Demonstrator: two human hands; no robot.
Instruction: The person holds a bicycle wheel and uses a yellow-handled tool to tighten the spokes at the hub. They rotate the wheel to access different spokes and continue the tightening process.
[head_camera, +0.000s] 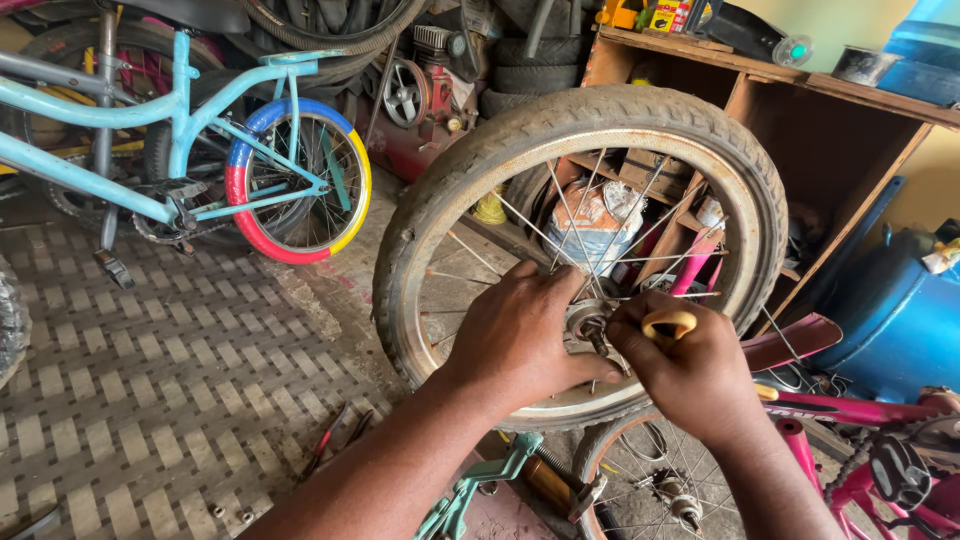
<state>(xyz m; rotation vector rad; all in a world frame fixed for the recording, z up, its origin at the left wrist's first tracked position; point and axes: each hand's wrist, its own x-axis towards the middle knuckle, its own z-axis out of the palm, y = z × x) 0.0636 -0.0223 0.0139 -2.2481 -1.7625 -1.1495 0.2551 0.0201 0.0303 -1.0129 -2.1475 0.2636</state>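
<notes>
Meanwhile left hand (520, 335) steadies the wheel (580, 250); right hand (690, 375) fingers grip a yellow-handled tool (668, 323).

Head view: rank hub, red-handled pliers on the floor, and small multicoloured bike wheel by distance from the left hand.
From the left hand:
1. Hub, touching its fingertips, wheel centre.
2. Red-handled pliers, on the floor, lower left.
3. Multicoloured bike wheel, upper left, on the blue bike.

Bike repair workshop: shown by a blue bike (150, 120) far left, stacked tyres (520, 60) far centre, a cluttered wooden shelf (800, 110) right, tools (335, 435) left on the tiled floor (150, 380).
</notes>
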